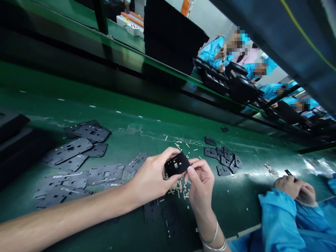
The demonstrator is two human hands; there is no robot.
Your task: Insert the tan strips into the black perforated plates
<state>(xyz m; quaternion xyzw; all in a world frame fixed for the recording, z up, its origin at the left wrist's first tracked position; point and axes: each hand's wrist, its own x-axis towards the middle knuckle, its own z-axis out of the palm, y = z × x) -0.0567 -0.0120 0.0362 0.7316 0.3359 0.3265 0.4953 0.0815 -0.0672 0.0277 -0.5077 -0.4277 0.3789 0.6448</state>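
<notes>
A small black plate with cut-outs point(172, 169) is held up over the green bench. My left hand point(154, 171) grips it by its left side, thumb below and fingers above. The fingertips of my right hand point(201, 178) pinch its right corner; whether they also hold some small piece is hidden. Beneath and behind the hands lie many pale thin strips point(180, 189), scattered. To the left, dark grey plates with cut-outs point(105, 174) lie loosely spread and overlapping. A pile of smaller black plates point(225, 157) sits to the right.
At the right, a co-worker's hands point(294, 187) in blue sleeves hold a small dark part near a heap of small metal bits point(271, 169). Black trays point(215, 82) and a tall black stack point(173, 35) stand on the raised shelf. Black blocks point(15, 147) are at far left.
</notes>
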